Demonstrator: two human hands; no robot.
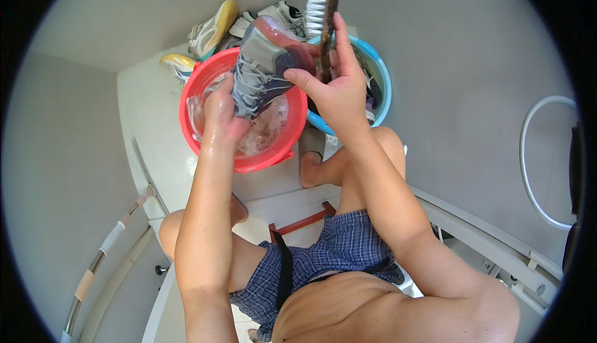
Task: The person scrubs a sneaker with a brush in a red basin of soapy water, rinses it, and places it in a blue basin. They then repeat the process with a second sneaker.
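A wet grey and dark blue lace-up sneaker (261,65) is tilted above a red plastic bucket (298,124), its reddish sole edge turned up and away from me. My left hand (223,114) grips its near end, by the laces. In my right hand (338,79) is a scrubbing brush (326,21) with a dark wooden back, held upright with its white bristles facing left. The right thumb touches the sneaker's side, and some right fingers are hidden behind shoe and brush. Brownish, foamy water (266,128) lies in the bucket.
Behind the red bucket, several sneakers (212,30) lean against the grey wall. To the right stands a blue basin (383,86) with shoes in it, partly hidden by my arm. A metal rail (86,280) runs along the left; a pale hose (524,156) loops on the right.
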